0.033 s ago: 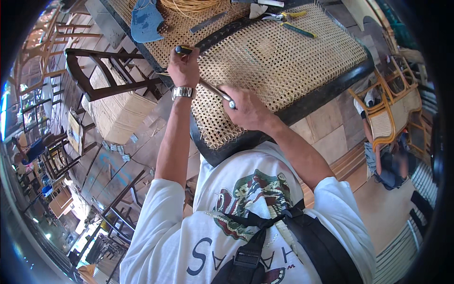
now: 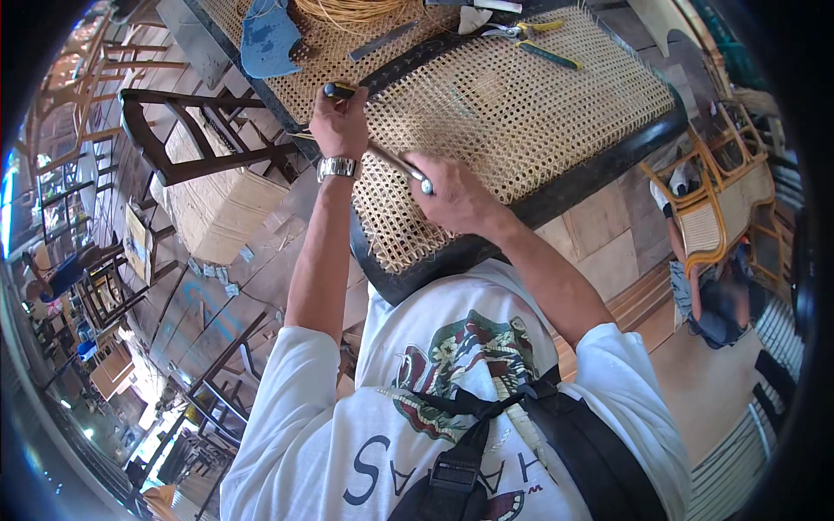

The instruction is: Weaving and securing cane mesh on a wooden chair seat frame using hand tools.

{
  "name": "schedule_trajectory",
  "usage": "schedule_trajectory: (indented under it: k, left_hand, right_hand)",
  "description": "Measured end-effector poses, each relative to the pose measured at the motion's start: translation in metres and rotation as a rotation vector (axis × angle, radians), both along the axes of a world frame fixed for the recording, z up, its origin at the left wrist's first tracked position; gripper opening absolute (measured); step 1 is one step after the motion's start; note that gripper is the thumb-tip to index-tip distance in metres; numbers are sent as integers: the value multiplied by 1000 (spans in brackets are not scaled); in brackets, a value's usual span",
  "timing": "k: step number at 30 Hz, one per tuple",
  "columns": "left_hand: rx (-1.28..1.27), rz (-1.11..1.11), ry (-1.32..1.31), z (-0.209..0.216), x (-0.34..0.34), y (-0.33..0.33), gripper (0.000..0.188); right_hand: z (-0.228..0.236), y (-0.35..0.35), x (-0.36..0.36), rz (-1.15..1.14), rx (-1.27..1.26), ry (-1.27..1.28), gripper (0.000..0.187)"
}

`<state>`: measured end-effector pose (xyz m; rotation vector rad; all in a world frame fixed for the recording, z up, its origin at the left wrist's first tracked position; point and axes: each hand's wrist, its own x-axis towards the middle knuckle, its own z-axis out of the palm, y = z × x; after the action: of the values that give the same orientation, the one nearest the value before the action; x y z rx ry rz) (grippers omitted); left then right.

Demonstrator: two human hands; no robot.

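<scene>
Metal rod (image 2: 393, 162) slants over cane webbing (image 2: 512, 113) from my left fingers (image 2: 325, 105), wrapped around a dark handle (image 2: 338, 90), to my right fingers (image 2: 427, 163), curled about its near end.

Cane coil (image 2: 356, 10) cut off at top, dark-ended tool (image 2: 340, 90) partly hid. in L hand (image 2: 340, 128), metal rod (image 2: 388, 157) pt. covered by R hand (image 2: 458, 196), co-worker (image 2: 731, 306) partly behind rattan chair (image 2: 700, 229)

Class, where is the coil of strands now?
The coil lies at the head view's top edge, left of centre, on woven cane, just right of the blue piece.
</scene>
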<state>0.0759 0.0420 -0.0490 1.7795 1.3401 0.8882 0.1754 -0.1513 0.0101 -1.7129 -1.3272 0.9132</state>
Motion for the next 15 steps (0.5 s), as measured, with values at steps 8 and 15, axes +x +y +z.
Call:
schedule_trajectory:
  k: [8, 15]
  left_hand:
    - [-49, 24, -205, 10, -4, 1, 21]
    - [-54, -23, -197, 9, 0, 5, 22]
  right_hand:
    - [12, -22, -3, -73, -33, 33, 35]
    - [10, -36, 1, -160, -35, 21, 38]
